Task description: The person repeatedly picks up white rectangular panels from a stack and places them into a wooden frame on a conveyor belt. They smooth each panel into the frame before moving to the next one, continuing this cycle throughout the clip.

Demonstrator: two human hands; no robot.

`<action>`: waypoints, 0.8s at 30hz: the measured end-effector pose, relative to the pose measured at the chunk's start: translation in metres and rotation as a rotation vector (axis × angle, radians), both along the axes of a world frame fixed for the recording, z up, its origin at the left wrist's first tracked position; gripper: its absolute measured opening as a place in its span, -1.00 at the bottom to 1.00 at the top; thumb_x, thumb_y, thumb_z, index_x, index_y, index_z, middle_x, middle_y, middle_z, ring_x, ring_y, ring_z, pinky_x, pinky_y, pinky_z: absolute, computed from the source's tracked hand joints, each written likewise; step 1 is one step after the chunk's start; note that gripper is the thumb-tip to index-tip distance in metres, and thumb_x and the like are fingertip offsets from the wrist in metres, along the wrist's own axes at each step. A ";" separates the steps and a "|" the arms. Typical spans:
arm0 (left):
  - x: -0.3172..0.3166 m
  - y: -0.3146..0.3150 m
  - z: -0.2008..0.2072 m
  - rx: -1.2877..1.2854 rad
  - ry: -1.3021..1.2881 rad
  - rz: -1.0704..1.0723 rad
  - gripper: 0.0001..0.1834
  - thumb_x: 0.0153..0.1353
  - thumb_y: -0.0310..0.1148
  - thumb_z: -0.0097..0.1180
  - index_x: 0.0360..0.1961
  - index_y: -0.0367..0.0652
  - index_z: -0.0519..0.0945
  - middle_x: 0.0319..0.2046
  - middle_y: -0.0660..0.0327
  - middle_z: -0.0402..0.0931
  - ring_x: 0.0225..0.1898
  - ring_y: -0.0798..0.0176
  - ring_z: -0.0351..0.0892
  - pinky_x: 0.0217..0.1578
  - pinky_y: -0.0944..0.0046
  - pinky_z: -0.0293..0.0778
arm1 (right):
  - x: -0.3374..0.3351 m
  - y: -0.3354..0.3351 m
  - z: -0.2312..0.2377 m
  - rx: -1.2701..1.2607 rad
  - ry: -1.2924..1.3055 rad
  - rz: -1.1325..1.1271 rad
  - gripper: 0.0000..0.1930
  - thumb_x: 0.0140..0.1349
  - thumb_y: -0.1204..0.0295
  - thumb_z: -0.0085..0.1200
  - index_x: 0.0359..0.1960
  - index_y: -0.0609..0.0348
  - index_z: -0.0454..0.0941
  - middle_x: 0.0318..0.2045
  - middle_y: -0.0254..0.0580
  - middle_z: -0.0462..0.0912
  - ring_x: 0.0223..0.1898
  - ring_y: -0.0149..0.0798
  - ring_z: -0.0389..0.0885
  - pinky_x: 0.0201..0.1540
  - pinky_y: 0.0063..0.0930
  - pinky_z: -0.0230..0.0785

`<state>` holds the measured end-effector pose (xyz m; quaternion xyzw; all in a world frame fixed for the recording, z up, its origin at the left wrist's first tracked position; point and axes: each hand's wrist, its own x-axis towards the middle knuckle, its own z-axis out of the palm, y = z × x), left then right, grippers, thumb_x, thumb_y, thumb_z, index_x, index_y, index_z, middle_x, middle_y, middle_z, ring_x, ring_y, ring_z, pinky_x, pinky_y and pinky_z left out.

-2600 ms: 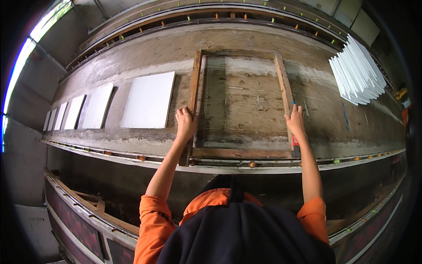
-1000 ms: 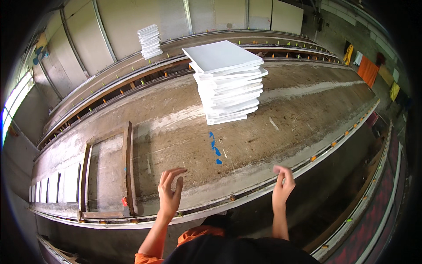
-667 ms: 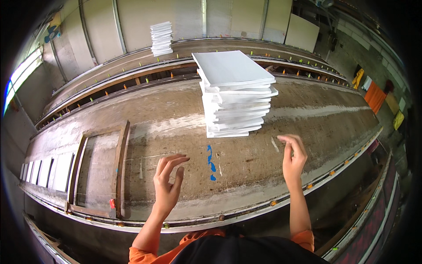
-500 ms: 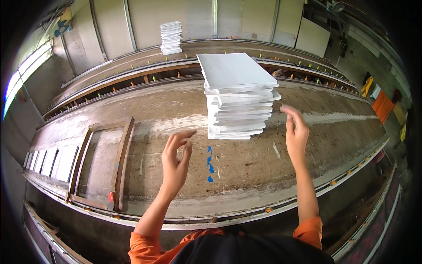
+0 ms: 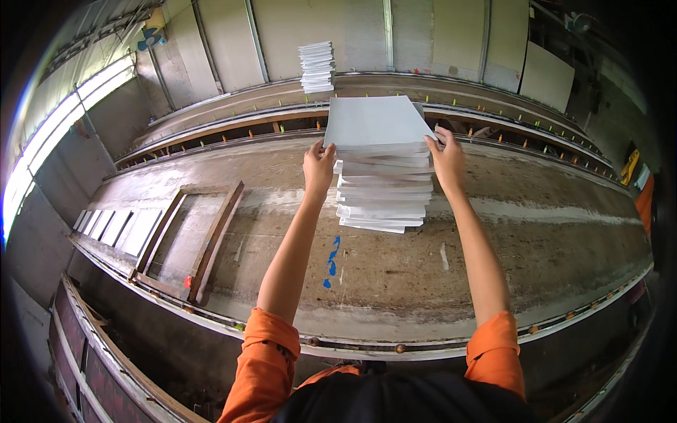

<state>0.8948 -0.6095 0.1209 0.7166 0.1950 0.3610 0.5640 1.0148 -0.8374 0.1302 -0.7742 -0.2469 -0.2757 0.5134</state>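
A tall stack of white paper sheets stands on the long worn table, its layers set slightly askew. At the near corners of its top sheets are both my hands. My left hand pinches the near left corner between thumb and fingers. On the opposite side, my right hand has its thumb and fingers closed on the near right corner. How many sheets lie between the fingers cannot be made out.
Left on the table lies a wooden frame, with several white sheets in a row beyond it. Blue marks stain the tabletop before the stack. Another paper stack stands on the far table. Small pegs line the table edges.
Both hands have reached forward from beside the stack and closed on its near top corners. The view has shifted, moving the scene rightward in the picture.
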 end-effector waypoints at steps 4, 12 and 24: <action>0.006 0.002 -0.008 0.006 -0.087 0.049 -0.55 0.12 -0.26 0.03 -0.02 -0.34 0.44 -0.15 0.12 0.50 -0.17 0.29 0.45 -0.10 0.36 0.28 | -0.003 0.005 -0.008 -0.023 -0.107 -0.052 -0.51 0.07 0.10 0.09 -0.07 0.21 0.40 -0.17 -0.11 0.54 -0.08 -0.07 0.35 -0.06 -0.27 0.26; -0.004 -0.043 -0.001 -0.204 -0.404 0.099 -0.58 0.15 -0.37 -0.14 0.03 -0.32 0.26 -0.20 0.08 0.38 -0.20 0.25 0.45 -0.19 0.33 0.38 | -0.019 -0.001 -0.015 0.239 -0.040 0.060 -0.48 0.02 0.15 0.18 -0.04 0.15 0.37 -0.17 -0.18 0.53 0.01 -0.13 0.22 0.04 -0.27 0.13; -0.144 -0.018 -0.023 -0.451 -0.615 0.209 -0.61 0.26 -0.24 -0.31 0.08 -0.14 0.17 -0.18 0.18 0.30 -0.18 0.26 0.39 -0.17 0.20 0.40 | -0.104 0.049 -0.018 0.460 0.370 0.643 -0.31 0.06 0.39 0.14 0.18 0.14 0.00 0.06 0.01 0.14 -0.03 -0.19 0.33 0.04 -0.33 0.22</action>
